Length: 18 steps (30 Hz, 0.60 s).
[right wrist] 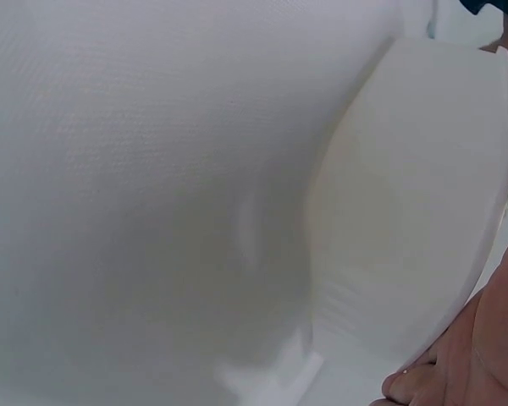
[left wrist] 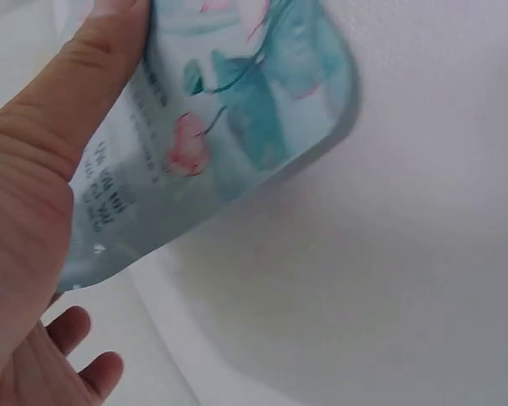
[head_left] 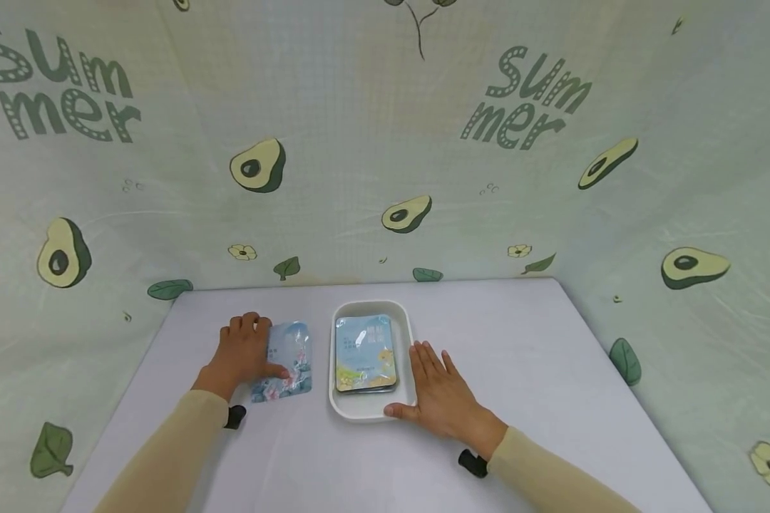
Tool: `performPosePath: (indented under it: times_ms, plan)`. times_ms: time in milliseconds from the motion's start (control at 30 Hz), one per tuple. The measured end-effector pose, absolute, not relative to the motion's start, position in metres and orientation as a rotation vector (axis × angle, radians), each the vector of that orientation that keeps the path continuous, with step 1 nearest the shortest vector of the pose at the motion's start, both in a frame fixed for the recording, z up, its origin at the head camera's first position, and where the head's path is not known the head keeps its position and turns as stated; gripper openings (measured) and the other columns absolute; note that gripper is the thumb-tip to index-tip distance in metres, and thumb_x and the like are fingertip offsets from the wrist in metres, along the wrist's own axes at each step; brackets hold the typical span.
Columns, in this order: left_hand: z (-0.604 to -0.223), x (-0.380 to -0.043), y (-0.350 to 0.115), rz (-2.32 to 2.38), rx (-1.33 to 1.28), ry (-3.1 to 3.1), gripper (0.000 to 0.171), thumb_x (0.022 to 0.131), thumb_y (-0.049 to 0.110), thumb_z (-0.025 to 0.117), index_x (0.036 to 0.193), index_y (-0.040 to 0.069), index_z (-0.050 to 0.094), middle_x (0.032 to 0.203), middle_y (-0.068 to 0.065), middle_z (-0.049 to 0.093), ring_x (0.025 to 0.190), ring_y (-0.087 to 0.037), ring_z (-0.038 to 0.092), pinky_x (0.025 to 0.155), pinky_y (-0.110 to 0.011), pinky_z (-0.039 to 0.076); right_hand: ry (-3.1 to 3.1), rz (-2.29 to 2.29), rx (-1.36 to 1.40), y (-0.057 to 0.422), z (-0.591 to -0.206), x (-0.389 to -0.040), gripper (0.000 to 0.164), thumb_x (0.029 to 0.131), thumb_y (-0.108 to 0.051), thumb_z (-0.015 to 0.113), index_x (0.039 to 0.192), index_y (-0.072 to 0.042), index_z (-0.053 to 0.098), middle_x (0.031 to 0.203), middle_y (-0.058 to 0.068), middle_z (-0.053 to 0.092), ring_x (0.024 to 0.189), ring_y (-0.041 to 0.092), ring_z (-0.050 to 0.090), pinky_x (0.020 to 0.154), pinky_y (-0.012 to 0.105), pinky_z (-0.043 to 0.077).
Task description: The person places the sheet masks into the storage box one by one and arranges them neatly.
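Observation:
My left hand point(head_left: 240, 356) holds a flat blue sheet mask packet point(head_left: 297, 353) printed with pink flowers, left of the tray. In the left wrist view the thumb point(left wrist: 76, 85) lies across the packet's face while other fingers show past its edge. A white tray point(head_left: 359, 410) stands in the middle of the table. Inside it lies another packet point(head_left: 363, 349), light blue with a yellow-green lower part, with a dark edge showing beneath. My right hand point(head_left: 443, 395) rests against the tray's right side, fingers straight, thumb at the front rim. The right wrist view shows the tray's outer wall point(right wrist: 415, 194).
The white table point(head_left: 520, 342) ends at a hanging cloth point(head_left: 334, 142) printed with avocados, leaves and lettering, which also runs along both sides. Black straps point(head_left: 473, 463) sit at both wrists.

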<state>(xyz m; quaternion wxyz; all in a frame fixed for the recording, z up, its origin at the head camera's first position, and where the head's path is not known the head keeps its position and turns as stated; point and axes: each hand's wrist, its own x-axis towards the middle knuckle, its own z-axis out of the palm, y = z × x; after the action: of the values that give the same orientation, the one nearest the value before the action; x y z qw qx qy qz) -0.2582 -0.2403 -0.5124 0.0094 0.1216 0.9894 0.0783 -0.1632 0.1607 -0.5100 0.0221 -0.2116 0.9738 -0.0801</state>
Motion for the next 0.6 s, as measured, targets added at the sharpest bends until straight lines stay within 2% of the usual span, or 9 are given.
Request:
performPosePath:
  times_ms: [233, 367, 600]
  plan:
    - [-0.506, -0.253, -0.241, 0.255, 0.42, 3.219, 0.114, 0.067, 0.053, 0.099, 0.146, -0.004, 0.039, 0.147, -0.033, 0.034, 0.136, -0.055, 0.029, 0.108, -0.073, 0.032, 3.005, -0.244, -0.638, 0.16, -0.511, -0.162, 0.125, 0.09, -0.091, 0.042, 0.165, 0.006, 0.019, 0.172, 0.027, 0.022, 0.162, 0.04, 0.02, 0.128, 0.063, 0.022]
    - [-0.5, -0.246, -0.239, 0.295, 0.442, 3.276, 0.108, 0.07, 0.048, 0.099, 0.145, -0.003, 0.04, 0.147, -0.032, 0.035, 0.137, -0.055, 0.029, 0.108, -0.072, 0.032, 3.005, -0.259, -0.627, 0.159, -0.512, -0.162, 0.124, 0.09, -0.089, 0.045, 0.165, 0.007, 0.02, 0.172, 0.027, 0.023, 0.162, 0.041, 0.02, 0.129, 0.063, 0.021]
    - [-0.498, -0.233, -0.238, 0.328, 0.463, 3.353, 0.098, 0.074, 0.041, 0.098, 0.143, -0.001, 0.042, 0.146, -0.03, 0.035, 0.137, -0.053, 0.029, 0.109, -0.068, 0.032, 3.014, -0.248, -0.618, 0.158, -0.512, -0.161, 0.124, 0.09, -0.09, 0.043, 0.166, 0.005, 0.019, 0.173, 0.025, 0.021, 0.162, 0.04, 0.019, 0.13, 0.062, 0.019]
